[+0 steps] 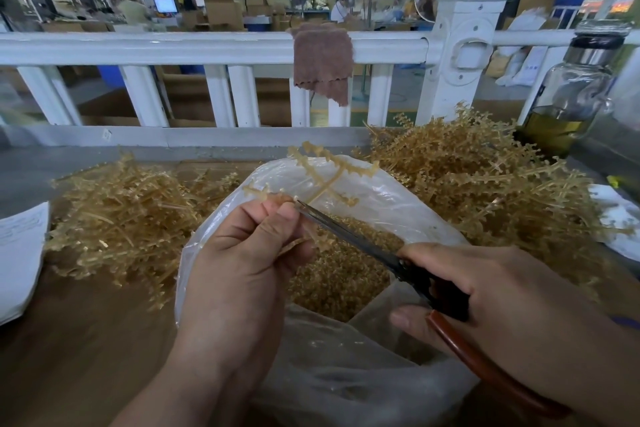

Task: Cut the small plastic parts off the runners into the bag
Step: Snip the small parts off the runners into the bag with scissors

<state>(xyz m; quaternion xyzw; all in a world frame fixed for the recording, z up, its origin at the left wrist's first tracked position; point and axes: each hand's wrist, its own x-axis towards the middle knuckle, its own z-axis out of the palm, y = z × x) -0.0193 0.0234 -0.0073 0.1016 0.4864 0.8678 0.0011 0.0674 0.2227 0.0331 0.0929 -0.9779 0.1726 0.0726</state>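
My left hand (pixel 242 253) pinches a tan plastic runner (pixel 329 173) with small parts along its branches, held above the open clear plastic bag (pixel 398 204). My right hand (pixel 502 305) grips scissors (pixel 349 236) with dark blades and reddish-brown handles. The blade tips sit right at the runner beside my left fingertips. Loose cut tan parts (pixel 346 274) fill the bottom of the bag.
A heap of tan runners (pixel 114 218) lies left of the bag and a bigger heap (pixel 485 184) lies right. White papers (pixel 17 253) sit at the left edge. A glass bottle (pixel 568 97) stands back right. A white railing (pixel 207 45) with a brown cloth (pixel 322 62) runs behind.
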